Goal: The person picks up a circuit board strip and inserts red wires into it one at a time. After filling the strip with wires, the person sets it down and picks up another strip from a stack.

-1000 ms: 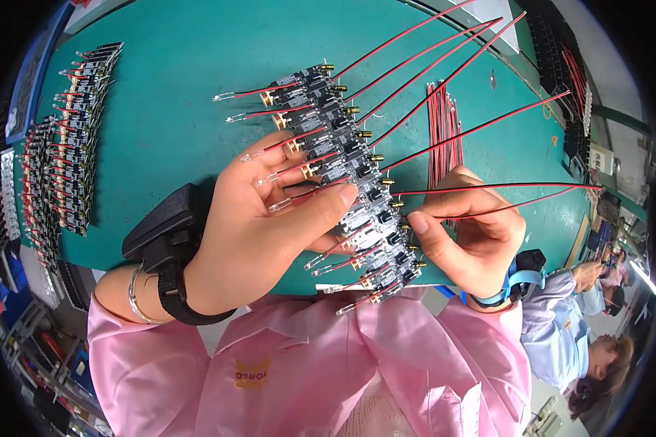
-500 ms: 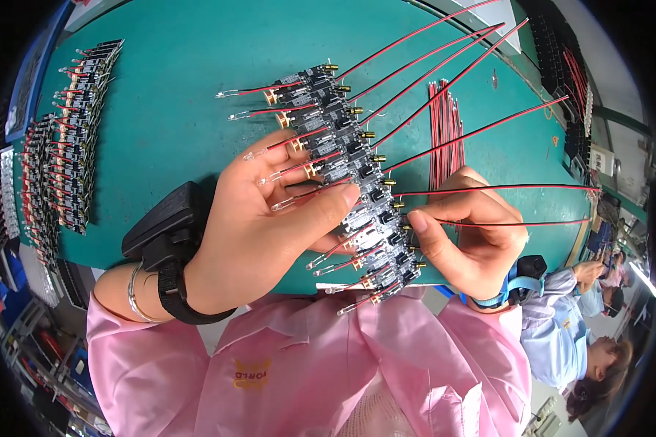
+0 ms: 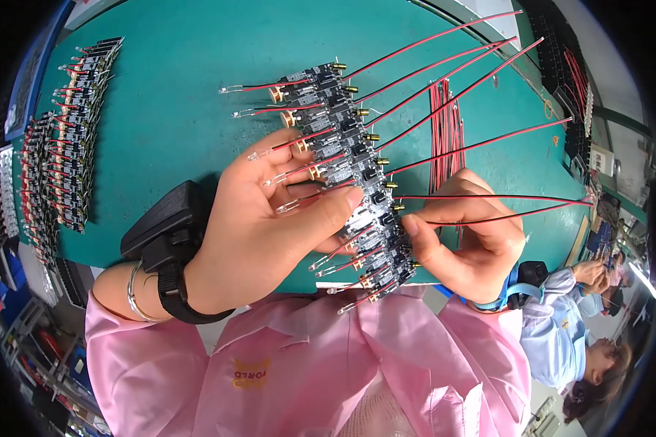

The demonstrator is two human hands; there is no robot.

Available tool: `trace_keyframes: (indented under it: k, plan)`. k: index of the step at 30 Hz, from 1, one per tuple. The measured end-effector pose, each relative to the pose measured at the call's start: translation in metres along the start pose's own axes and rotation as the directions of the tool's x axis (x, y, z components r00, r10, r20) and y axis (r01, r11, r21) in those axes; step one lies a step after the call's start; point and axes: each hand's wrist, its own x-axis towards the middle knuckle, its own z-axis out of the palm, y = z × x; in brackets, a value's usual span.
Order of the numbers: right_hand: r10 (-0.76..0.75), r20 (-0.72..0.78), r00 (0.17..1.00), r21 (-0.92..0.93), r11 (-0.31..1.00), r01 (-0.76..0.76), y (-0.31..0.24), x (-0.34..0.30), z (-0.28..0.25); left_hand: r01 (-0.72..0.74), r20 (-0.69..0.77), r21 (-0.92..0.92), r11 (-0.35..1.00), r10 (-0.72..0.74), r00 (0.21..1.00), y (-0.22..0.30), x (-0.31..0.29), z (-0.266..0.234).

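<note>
In the middle of the frame, the left hand [image 3: 270, 233] clamps a long panel of small black circuit boards with red-black wires [image 3: 357, 175], fingers closed on it. The right hand [image 3: 466, 240] pinches one red-black wire [image 3: 488, 198] at a board; I judge wire fitting, needing exact aim next.

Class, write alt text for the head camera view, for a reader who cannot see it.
Two bare hands work on a strip of small black circuit boards over a green table: the left hand steadies it while the right hand pinches a red and black wire at its edge. More boards lie far left.
</note>
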Motion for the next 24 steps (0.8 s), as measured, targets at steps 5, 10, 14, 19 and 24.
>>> trace_keyframes:
  k: [5, 10, 14, 19, 24]
  plan:
    - [0.056, -0.027, 0.998, -0.003, 0.998, -0.056, -0.001, -0.001, 0.002, 0.023, -0.005, -0.011, 1.0, -0.023, 1.0, -0.001, 0.0, 0.0]
    - [0.343, 0.076, 0.936, 0.126, 0.928, -0.35, 0.0, 0.002, -0.028, 0.033, -0.015, -0.044, 0.999, -0.033, 0.999, 0.0, 0.004, -0.001]
    - [0.456, -0.242, 0.856, -0.211, 0.837, -0.506, 0.032, 0.001, -0.043, 0.025, -0.036, -0.044, 0.999, -0.026, 0.999, -0.002, 0.004, -0.001]
    - [0.436, -0.257, 0.863, -0.408, 0.76, -0.506, 0.035, 0.001, -0.036, 0.016, -0.049, -0.032, 0.999, -0.017, 0.999, 0.0, 0.003, 0.001]
    - [0.548, -0.184, 0.816, -0.342, 0.742, -0.576, 0.037, 0.002, -0.039, 0.012, -0.043, -0.013, 1.0, -0.013, 0.999, -0.001, 0.004, 0.001]
